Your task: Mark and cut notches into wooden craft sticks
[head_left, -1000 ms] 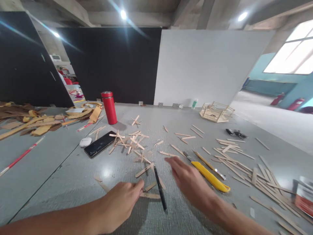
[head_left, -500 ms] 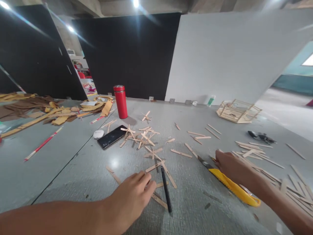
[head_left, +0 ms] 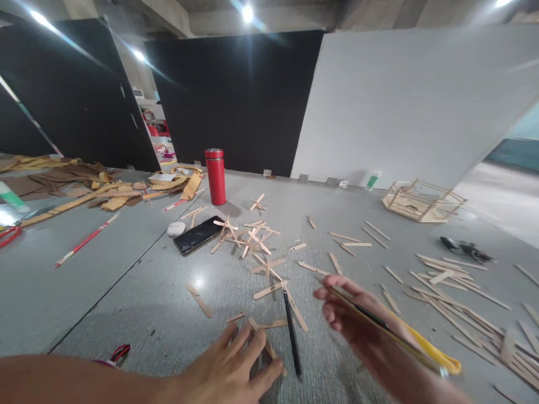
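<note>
My left hand point(head_left: 236, 370) lies flat on the grey floor point(head_left: 168, 314) with its fingers spread over a few wooden craft sticks point(head_left: 269, 352). A black pen point(head_left: 292, 333) lies just to the right of it. My right hand point(head_left: 357, 320) is lifted a little above the floor and closed around a long thin ruler-like strip point(head_left: 379, 328) that runs back along my forearm. A yellow utility knife point(head_left: 429, 349) lies under and behind that forearm. More craft sticks point(head_left: 252, 238) are scattered ahead.
A red flask point(head_left: 215, 176), a black phone point(head_left: 199, 234) and a white round case point(head_left: 176, 228) sit ahead left. Cardboard scraps point(head_left: 84, 191) pile at the far left. A stick-built frame point(head_left: 421, 200) stands at the back right, many loose sticks point(head_left: 455, 280) at the right.
My right hand came back from the knife at the right and now holds a long thin strip in the air. My left hand opened and spread flat on the sticks. The view turned left.
</note>
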A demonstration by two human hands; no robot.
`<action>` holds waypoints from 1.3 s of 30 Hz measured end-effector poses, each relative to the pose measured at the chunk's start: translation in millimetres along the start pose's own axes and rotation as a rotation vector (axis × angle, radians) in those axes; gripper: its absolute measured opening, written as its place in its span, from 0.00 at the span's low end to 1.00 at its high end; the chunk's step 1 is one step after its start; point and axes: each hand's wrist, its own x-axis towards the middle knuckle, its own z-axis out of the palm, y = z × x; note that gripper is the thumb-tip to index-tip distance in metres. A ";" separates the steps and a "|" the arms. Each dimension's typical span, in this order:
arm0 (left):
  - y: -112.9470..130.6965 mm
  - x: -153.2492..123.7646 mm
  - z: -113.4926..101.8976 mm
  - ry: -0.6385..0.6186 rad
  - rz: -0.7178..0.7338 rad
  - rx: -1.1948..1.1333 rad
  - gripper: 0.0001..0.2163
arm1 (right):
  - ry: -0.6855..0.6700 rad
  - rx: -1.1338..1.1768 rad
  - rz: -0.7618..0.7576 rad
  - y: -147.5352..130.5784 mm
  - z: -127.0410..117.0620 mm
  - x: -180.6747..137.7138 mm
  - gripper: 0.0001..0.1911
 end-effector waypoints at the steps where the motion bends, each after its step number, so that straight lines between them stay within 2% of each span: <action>1: 1.1 -2.1 3.5 0.010 -0.002 0.024 0.25 | -0.010 0.072 0.049 13.1 11.5 -7.8 0.13; 4: 1.5 -8.6 13.1 0.039 -0.021 0.074 0.28 | -0.041 0.184 0.098 46.6 33.9 -22.6 0.16; 6: -0.1 -11.6 15.9 0.054 -0.031 0.072 0.29 | -0.066 0.154 0.156 56.2 39.9 -24.0 0.21; 11: -3.0 -10.6 9.4 0.034 -0.044 -0.014 0.28 | 0.070 -0.268 0.002 47.7 34.3 -8.0 0.23; 13: -3.3 -8.0 5.6 -0.001 -0.050 -0.055 0.30 | 0.007 -0.353 0.024 45.9 30.8 -1.9 0.21; 15: -4.0 -5.6 2.9 -0.022 -0.056 -0.093 0.30 | -0.095 -0.395 0.068 48.4 29.2 1.1 0.23; 20: -7.7 -4.2 0.8 -0.008 -0.036 -0.168 0.29 | -0.147 -0.374 0.092 58.2 30.2 2.2 0.26; 24: -8.1 -6.6 4.7 0.024 -0.026 -0.203 0.32 | -0.197 -0.394 0.103 57.3 28.4 3.5 0.23; 29: -7.8 -6.1 12.5 0.004 -0.026 -0.166 0.35 | -0.097 -0.473 -0.007 55.7 20.1 0.3 0.22; 34: -8.3 -3.6 9.8 -0.026 -0.009 -0.165 0.37 | -0.064 -0.302 -0.012 58.5 19.1 -0.7 0.18; 39: -7.7 1.2 -4.2 -0.151 -0.014 -0.194 0.40 | 0.033 -0.198 0.015 59.2 20.1 2.4 0.18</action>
